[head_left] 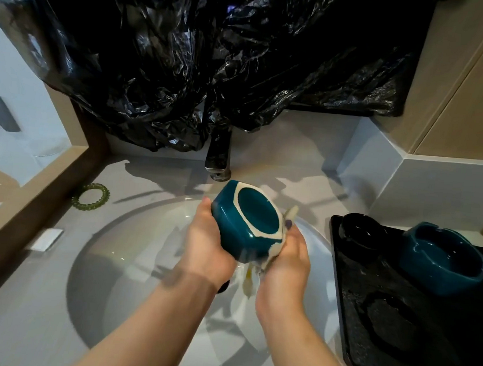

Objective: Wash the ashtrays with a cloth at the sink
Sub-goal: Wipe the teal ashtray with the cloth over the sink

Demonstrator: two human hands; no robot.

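Over the white round sink (117, 248) I hold a teal hexagonal ashtray (245, 221) turned bottom up, its unglazed pale base ring facing me. My left hand (208, 247) grips its left side. My right hand (286, 259) holds a pale wet cloth (275, 245) against the ashtray's right side; the cloth's end hangs down between my wrists. A second teal ashtray (444, 259) and a black ashtray (361, 231) stand upright on a black tray (395, 342) at the right.
A dark faucet (218, 157) stands behind the sink, just beyond the held ashtray. Black plastic sheeting (186, 61) hangs over the wall above it. A green coiled hair tie (90, 196) lies on the grey counter at the left, near a wooden ledge.
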